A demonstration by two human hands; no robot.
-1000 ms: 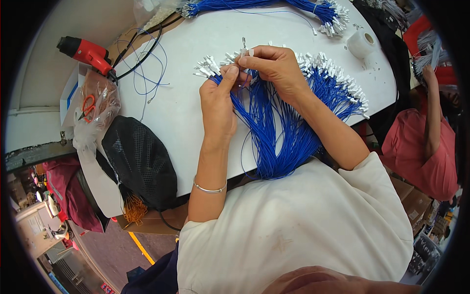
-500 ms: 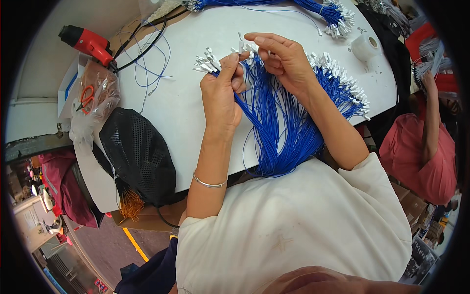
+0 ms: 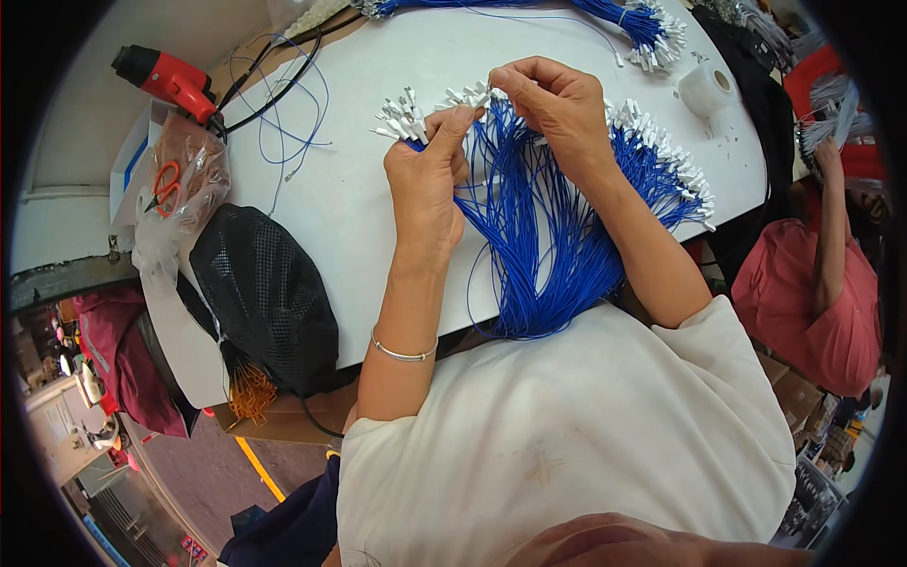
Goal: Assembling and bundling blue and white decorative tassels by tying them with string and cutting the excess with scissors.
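Observation:
A large bundle of thin blue wires (image 3: pixel 539 307) with white connector ends hangs over the table's near edge, against my shirt. My left hand (image 3: pixel 427 180) is closed on part of these wires; their white ends (image 3: pixel 402 115) stick out past its knuckles. Its thumb and forefinger also pinch a white-ended wire. Close by, my right hand (image 3: pixel 567 113) is closed, thumb and forefinger pinching the tip of that wire end; the fingers partly hide it. More white connectors (image 3: pixel 661 151) fan out on the table beyond my right wrist.
The white table (image 3: pixel 378 57) carries another tied blue wire bundle (image 3: pixel 652 33) at the far edge and a clear roll of film (image 3: pixel 707 90). At left are a red heat gun (image 3: pixel 170 80), orange-handled scissors (image 3: pixel 165 184) and a black mesh bag (image 3: pixel 265 293). Another person (image 3: pixel 808 293) works at right.
My right forefinger, stretched out before, has curled in to a pinch with the thumb at the wire end. My left hand has stayed almost in place.

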